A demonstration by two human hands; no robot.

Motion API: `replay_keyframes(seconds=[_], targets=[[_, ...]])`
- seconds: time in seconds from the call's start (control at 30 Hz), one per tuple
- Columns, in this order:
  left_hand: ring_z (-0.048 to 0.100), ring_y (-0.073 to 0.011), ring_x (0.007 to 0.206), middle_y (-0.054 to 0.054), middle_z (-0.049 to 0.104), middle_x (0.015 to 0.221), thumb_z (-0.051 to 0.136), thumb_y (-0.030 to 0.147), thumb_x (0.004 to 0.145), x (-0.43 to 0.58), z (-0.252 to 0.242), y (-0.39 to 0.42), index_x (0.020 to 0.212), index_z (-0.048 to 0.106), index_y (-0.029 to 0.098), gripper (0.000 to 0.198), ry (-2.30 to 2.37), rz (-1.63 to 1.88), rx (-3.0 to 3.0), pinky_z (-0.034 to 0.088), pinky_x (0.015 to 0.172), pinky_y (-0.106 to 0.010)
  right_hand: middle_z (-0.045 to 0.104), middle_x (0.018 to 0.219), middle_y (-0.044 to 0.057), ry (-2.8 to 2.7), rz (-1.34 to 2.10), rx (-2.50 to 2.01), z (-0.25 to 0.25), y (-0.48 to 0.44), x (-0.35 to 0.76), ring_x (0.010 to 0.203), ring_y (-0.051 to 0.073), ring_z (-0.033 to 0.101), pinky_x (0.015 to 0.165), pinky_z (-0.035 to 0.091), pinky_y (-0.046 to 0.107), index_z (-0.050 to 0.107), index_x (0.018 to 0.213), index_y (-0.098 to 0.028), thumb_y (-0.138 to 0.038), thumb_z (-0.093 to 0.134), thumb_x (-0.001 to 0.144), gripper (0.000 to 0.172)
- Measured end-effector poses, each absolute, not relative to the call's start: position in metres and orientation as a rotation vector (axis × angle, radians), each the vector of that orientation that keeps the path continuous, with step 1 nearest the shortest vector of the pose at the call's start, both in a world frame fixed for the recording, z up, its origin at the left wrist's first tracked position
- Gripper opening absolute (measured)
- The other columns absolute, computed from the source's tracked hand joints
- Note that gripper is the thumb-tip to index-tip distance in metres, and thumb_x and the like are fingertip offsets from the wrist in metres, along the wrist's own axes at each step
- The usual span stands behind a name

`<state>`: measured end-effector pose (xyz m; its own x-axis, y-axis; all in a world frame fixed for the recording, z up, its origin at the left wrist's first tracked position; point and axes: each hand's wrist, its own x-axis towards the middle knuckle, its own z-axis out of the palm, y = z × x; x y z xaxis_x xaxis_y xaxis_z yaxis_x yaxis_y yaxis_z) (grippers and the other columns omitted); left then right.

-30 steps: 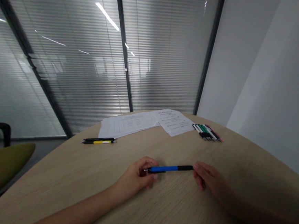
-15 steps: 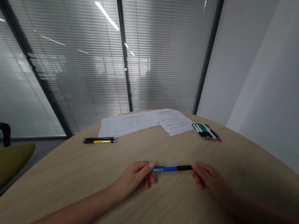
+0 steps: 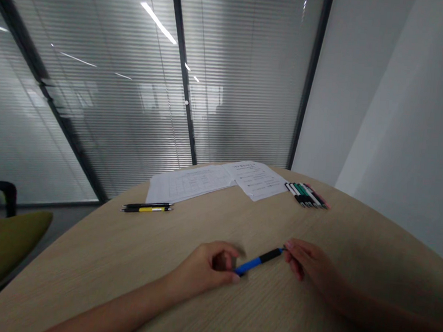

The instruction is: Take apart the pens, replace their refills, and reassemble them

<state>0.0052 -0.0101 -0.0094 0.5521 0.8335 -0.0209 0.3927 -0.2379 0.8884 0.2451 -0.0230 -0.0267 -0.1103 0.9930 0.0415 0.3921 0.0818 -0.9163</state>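
Observation:
A blue pen [image 3: 250,265] with a black grip section hangs slantwise between my hands, just above the wooden table. Its rear end sits between the thumb and fingers of my left hand [image 3: 208,264], which is closed on it with the index finger curled. At the upper right, the pen's tip meets the pinched thumb and fingertips of my right hand [image 3: 306,259]. A small dark bit of the tip shows between the black grip and those fingertips; the rest of it is hidden by them.
Black and yellow pens [image 3: 147,209] lie at the left of the round table [image 3: 201,223]. Printed sheets [image 3: 193,181] are spread at the back. Several pens [image 3: 306,195] lie side by side at the right. A green chair [image 3: 8,246] stands at the left.
My left hand has turned and lowered the pen's rear end, so the pen now slants down to the left instead of lying nearly level. My right hand has stayed almost still.

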Motion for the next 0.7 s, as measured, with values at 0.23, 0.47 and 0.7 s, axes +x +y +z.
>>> replay_keyframes(seconds=[0.23, 0.47, 0.7], targets=[[0.052, -0.0138, 0.073, -0.001, 0.054, 0.079, 0.052, 0.027, 0.078, 0.008, 0.003, -0.024, 0.086, 0.059, 0.019, 0.013, 0.973, 0.44, 2.519, 0.039, 0.063, -0.022, 0.041, 0.044, -0.004, -1.634, 1.036, -1.393, -0.027, -0.022, 0.245, 0.039, 0.008, 0.038, 0.042, 0.032, 0.022, 0.047, 0.057, -0.018, -0.052, 0.037, 0.075, 0.04], [0.052, -0.016, 0.073, -0.004, 0.057, 0.078, 0.045, 0.024, 0.08, 0.008, 0.003, -0.026, 0.088, 0.058, 0.018, 0.016, 1.117, 0.51, 2.548, 0.041, 0.065, -0.024, 0.043, 0.05, -0.004, -1.531, 1.068, -1.387, -0.027, -0.023, 0.246, 0.042, 0.008, 0.04, 0.042, 0.033, 0.022, 0.048, 0.061, -0.017, -0.053, 0.039, 0.075, 0.039], [0.053, -0.0163, 0.077, -0.004, 0.06, 0.082, 0.044, 0.024, 0.081, 0.005, 0.003, -0.024, 0.095, 0.059, 0.02, 0.021, 1.146, 0.634, 2.467, 0.041, 0.07, -0.026, 0.043, 0.054, -0.004, -1.486, 1.008, -1.317, -0.024, -0.023, 0.247, 0.043, 0.008, 0.039, 0.043, 0.033, 0.022, 0.048, 0.07, -0.018, -0.048, 0.037, 0.079, 0.033]])
